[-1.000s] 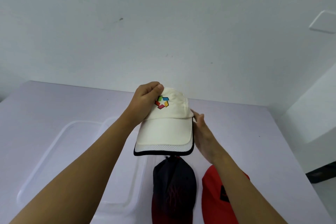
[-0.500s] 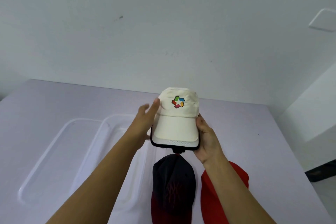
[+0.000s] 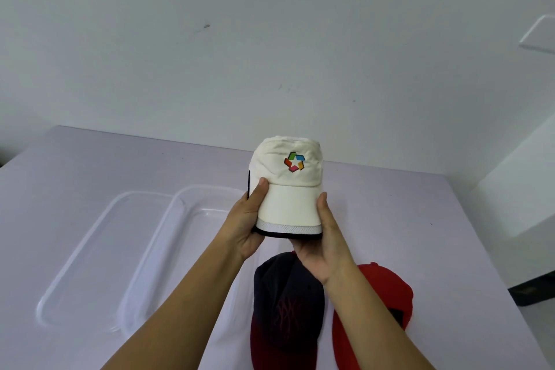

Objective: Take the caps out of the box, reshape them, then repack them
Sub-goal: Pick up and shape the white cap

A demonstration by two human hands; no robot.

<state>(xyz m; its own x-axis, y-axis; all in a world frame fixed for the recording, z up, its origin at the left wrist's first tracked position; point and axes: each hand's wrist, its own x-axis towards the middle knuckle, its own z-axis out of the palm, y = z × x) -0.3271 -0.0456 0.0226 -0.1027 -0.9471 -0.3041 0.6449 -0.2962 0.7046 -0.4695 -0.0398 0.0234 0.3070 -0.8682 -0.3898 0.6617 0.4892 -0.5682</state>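
A cream cap (image 3: pixel 288 189) with a coloured star logo and a black-edged brim is held up above the table. My left hand (image 3: pixel 246 225) grips the brim's left side, thumb on top. On the right side my right hand (image 3: pixel 322 246) grips the brim, squeezing it into a curve. Below them a dark navy cap (image 3: pixel 286 303) with a red brim lies on the table, and a red cap (image 3: pixel 378 294) lies to its right, partly hidden by my right forearm.
Two clear plastic pieces, a box and its lid, lie side by side on the left: one (image 3: pixel 90 249) farther left, the other (image 3: pixel 186 237) nearer the caps. The lilac table (image 3: pixel 435 219) meets a white wall behind. A dark object (image 3: pixel 534 291) sits off the right edge.
My left hand left the cap's crown and took the left side of the brim. Both hands now squeeze the brim narrower, and the cap has shifted slightly right and tilted upright.
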